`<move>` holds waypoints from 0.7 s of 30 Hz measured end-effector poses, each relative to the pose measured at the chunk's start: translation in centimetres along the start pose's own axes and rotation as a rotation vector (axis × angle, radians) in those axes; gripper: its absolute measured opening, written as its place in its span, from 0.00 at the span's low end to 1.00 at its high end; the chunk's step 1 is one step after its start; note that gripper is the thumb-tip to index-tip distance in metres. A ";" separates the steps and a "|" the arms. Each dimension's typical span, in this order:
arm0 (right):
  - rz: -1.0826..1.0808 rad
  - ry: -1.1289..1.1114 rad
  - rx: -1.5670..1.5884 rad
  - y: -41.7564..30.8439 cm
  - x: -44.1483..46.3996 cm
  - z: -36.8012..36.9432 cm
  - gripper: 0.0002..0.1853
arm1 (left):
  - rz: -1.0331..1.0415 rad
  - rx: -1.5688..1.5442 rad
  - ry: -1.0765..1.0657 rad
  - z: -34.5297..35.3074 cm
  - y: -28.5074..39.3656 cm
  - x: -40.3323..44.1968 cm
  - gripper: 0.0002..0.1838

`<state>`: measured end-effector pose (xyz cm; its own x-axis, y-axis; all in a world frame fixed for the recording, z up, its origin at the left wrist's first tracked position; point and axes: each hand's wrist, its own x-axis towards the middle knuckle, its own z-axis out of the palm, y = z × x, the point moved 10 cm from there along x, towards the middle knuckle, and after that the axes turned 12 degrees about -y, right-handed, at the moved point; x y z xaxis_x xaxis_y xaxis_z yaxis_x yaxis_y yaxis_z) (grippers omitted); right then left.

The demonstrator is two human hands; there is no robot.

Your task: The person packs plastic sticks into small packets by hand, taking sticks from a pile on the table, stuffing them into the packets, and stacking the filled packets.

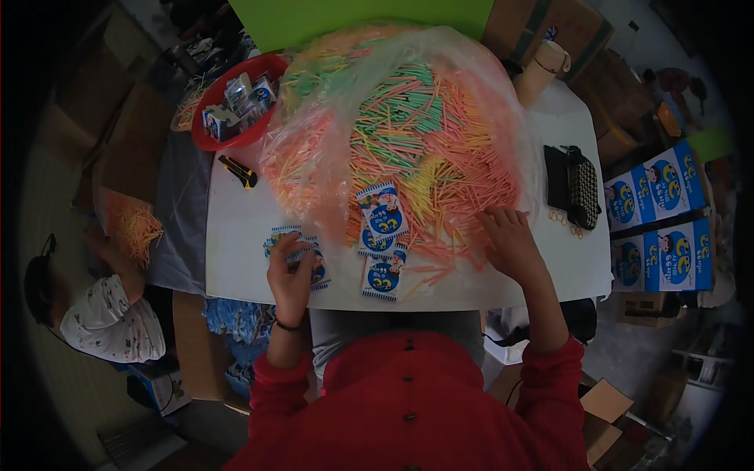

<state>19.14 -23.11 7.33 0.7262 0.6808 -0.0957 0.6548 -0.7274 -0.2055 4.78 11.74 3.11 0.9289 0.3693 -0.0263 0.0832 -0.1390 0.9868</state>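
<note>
My left hand (289, 275) is over a few small blue-and-white printed packets (319, 276) at the table's near left. Its fingers and thumb are apart and touch the packets; a firm grip does not show. My right hand (509, 239) lies with fingers spread on the near right edge of a big heap of thin pink, orange, yellow and green sticks (408, 110). That heap sits in an opened clear plastic bag (322, 149). Between my hands, more printed packets (382, 271) lie overlapping in front of the heap.
A red basin (206, 118) with packets stands at the back left, near a yellow-black box cutter (238, 172). On the right are a dark patterned pouch (583, 188), a beige bottle (542, 72) and printed blue boxes (660, 255). Another person (110, 314) sits at left.
</note>
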 end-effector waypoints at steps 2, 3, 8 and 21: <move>-0.057 0.034 -0.082 0.1 1.4 1.2 0.27 | 0.170 0.369 0.079 -1.3 2.6 0.5 0.21; -0.061 0.038 -0.078 0.3 2.0 1.6 0.27 | 0.345 0.736 0.159 -0.9 5.4 0.0 0.21; -0.026 -0.155 -0.244 1.5 4.7 5.1 0.19 | 0.697 0.983 0.066 5.5 8.8 -2.1 0.19; -0.085 0.568 1.275 2.3 1.8 5.4 0.08 | 0.331 0.729 0.105 10.7 2.4 5.7 0.20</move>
<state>20.83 -23.13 1.46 0.8800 0.3671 0.3016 0.2846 0.1010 -0.9533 14.14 3.65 3.63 0.9109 0.2831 0.3002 0.0573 -0.8073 0.5873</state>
